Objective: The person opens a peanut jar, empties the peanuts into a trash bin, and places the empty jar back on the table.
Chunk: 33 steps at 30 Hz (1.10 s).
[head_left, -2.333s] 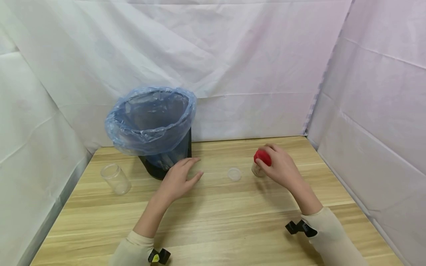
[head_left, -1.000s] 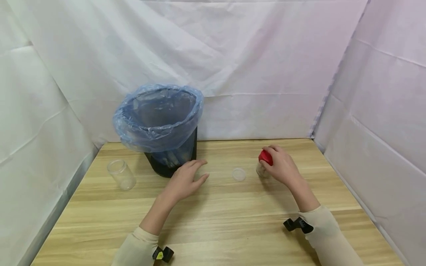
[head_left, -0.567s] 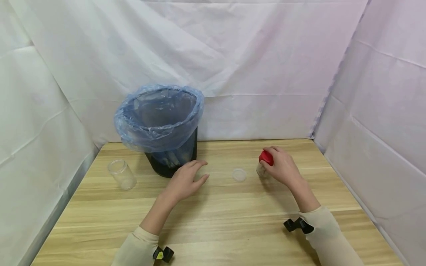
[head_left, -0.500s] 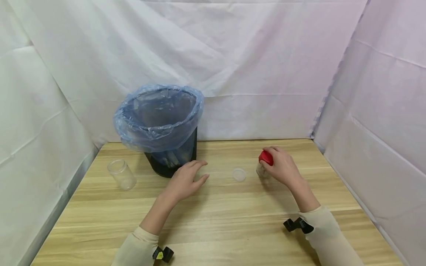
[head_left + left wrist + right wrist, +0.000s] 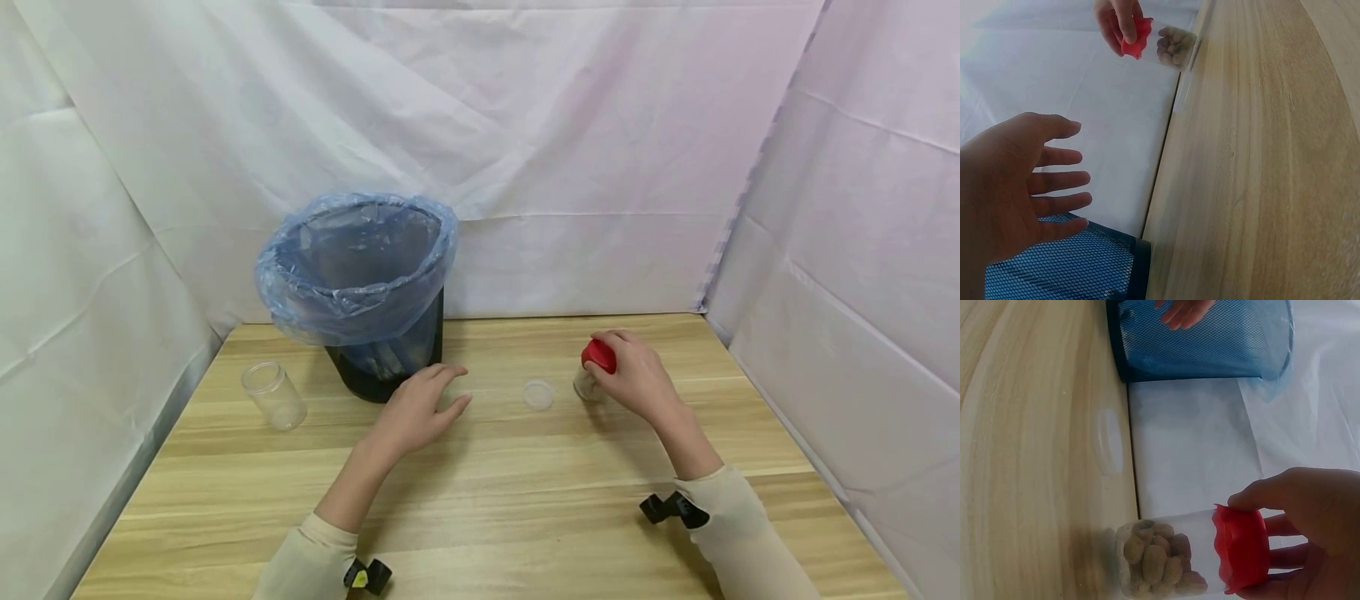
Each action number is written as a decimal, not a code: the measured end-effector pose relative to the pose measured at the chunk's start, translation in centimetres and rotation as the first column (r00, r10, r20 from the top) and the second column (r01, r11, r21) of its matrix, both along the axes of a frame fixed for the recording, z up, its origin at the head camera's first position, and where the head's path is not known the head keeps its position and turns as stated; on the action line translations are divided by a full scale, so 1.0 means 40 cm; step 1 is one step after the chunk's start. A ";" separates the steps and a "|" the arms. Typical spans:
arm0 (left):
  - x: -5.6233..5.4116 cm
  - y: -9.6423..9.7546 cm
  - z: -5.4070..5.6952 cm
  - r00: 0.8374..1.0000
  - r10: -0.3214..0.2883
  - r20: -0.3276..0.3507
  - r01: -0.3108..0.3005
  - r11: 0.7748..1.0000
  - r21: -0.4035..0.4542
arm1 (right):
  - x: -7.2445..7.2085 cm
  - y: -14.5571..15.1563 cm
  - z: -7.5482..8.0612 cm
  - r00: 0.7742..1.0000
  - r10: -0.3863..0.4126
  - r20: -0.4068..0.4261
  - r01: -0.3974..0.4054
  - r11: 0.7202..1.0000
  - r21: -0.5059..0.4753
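My right hand grips the red wavy-edged lid of a clear jar from above, thumb on one side and fingers on the other. Brown, nut-like pieces fill the jar's lower part. Its base is right at the tabletop in both wrist views. My left hand holds nothing; its fingers are spread and relaxed, near the foot of the bin. Between the hands a clear round disc-like lid lies flat on the table.
A clear jar without a lid stands on the wooden table at the left. The black mesh bin is lined with a blue plastic bag folded over its rim. White cloth hangs behind and at both sides.
Over the last half second the jar's lower end has shifted slightly left under the right hand, which stays on the red lid. The left hand has stayed in place.
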<state>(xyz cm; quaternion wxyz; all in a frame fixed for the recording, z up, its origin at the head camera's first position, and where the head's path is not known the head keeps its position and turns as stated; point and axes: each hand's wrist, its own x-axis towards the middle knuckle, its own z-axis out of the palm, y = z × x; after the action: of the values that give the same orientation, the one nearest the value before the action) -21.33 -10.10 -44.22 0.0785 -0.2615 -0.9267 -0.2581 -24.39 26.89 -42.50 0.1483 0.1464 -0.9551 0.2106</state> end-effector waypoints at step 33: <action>0.012 0.027 0.005 0.998 -0.016 -0.068 0.027 0.985 0.168 | 0.075 -0.061 0.087 0.991 0.133 -0.030 -0.132 0.880 -0.457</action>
<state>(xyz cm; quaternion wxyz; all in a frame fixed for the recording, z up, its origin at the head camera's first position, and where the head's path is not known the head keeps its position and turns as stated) -20.86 -9.03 -44.00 0.1286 -0.2724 -0.8954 -0.3278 -21.39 24.47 -39.02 0.1626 0.1720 -0.8666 0.4394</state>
